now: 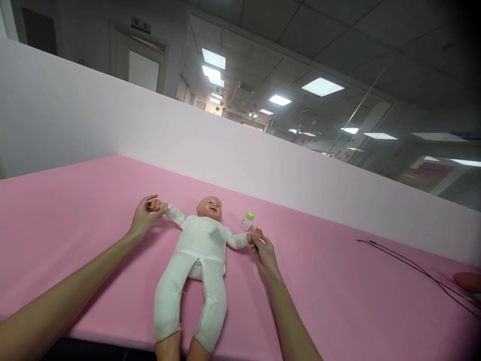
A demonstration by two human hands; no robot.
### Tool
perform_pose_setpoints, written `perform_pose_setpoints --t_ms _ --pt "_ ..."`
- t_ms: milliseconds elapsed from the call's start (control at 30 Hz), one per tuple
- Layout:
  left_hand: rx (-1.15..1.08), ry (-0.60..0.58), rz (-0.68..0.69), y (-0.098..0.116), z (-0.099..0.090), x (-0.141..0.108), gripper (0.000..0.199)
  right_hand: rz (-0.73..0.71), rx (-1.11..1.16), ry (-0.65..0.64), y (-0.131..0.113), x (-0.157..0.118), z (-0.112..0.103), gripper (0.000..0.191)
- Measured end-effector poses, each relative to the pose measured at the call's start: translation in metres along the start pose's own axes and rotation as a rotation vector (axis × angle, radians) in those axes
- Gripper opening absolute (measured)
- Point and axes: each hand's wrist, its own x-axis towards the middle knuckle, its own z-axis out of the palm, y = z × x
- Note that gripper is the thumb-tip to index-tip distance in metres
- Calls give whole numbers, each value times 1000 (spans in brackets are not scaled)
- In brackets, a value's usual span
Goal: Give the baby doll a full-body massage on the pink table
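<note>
A baby doll (pixel 205 238) with a white cloth body lies on its back on the pink table surface (pixel 315 281), its arms spread wide and its feet toward me. My left hand (pixel 145 216) is closed around the doll's hand on the left side, thumb and fingers on either side of it. On the other side, my right hand (pixel 266 252) pinches the doll's other hand between thumb and fingers. Just beyond that doll hand stands a small clear bottle (pixel 247 221) with a green cap, apart from my fingers.
Black cables (pixel 409 264) run across the right of the table toward a reddish-orange rounded object (pixel 467 281) at the edge of view. A white partition (pixel 233 150) borders the table's far side. Beyond it are a door (pixel 141 65) and ceiling lights.
</note>
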Motion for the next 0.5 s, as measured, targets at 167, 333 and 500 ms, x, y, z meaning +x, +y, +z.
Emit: perform_pose_setpoints --t_ms 167,333,500 --pt "-44 -205 -11 10 5 -6 47 -108 -4 -166 -9 -10 13 51" --pt "152 -893 109 29 -1 -18 23 -247 -325 -709 -28 -24 5 27" --pt "148 -881 94 33 5 -26 31 -271 -431 -819 -27 -30 9 22"
